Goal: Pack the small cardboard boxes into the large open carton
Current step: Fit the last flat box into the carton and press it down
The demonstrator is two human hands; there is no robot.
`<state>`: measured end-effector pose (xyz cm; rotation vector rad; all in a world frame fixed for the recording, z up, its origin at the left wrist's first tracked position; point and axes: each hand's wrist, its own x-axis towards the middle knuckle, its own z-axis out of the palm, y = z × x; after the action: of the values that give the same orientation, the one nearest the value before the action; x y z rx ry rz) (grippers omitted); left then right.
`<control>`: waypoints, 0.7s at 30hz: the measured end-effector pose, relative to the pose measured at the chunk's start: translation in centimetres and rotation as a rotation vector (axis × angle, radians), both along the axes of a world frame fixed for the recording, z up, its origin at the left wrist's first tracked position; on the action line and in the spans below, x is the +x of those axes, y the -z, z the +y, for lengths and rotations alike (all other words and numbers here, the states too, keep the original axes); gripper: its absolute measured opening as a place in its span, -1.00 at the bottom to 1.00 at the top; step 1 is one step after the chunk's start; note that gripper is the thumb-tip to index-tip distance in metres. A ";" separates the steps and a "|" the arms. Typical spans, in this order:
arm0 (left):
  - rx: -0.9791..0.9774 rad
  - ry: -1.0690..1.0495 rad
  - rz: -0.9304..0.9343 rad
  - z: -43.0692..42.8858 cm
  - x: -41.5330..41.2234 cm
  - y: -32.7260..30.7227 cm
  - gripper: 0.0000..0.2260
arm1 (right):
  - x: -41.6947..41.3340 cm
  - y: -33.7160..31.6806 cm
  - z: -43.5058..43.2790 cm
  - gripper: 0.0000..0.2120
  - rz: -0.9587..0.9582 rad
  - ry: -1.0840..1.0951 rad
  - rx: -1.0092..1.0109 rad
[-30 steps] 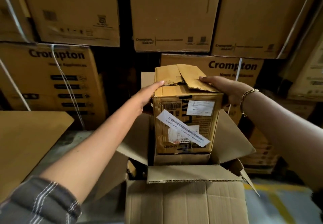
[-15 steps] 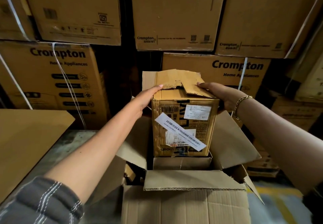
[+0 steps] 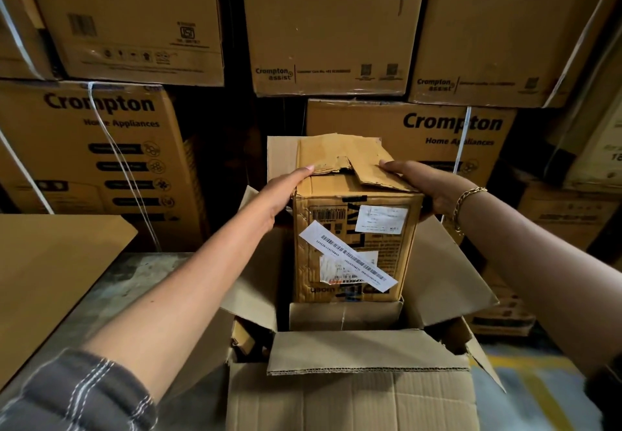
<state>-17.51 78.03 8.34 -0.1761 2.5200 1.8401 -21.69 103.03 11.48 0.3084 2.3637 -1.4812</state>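
A small cardboard box point(image 3: 350, 249) with white labels and torn top flaps stands upright in the mouth of the large open carton point(image 3: 350, 400). It sits over another brown box point(image 3: 343, 316) inside the carton. My left hand point(image 3: 279, 195) presses flat against the small box's left side, fingers straight. My right hand point(image 3: 424, 185) grips its right top edge, thumb on the loose flap, fingers round the side and hidden. The carton's four flaps are spread outward.
Stacked Crompton cartons point(image 3: 101, 148) form a wall close behind. A flat cardboard sheet point(image 3: 50, 262) lies at the left on a grey surface point(image 3: 134, 272). At the right, more boxes point(image 3: 505, 319) stand on a floor with a yellow line point(image 3: 525, 376).
The small box has come down slightly toward the carton between my hands. Both hands keep the same hold on its sides.
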 end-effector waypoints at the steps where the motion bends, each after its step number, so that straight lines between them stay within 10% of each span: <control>1: 0.001 0.000 0.005 0.0 0.0 0.1 -0.55 | -0.1 0.2 0.1 -0.43 -0.001 -0.001 -0.001; 21: -0.133 0.081 -0.022 1.5 -2.3 -0.4 -0.47 | -0.2 1.8 2.4 -0.48 -0.034 0.022 -0.112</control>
<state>-19.86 79.52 8.79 -0.0937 2.5940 1.6349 -21.93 105.40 9.65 0.3304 2.2474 -1.5986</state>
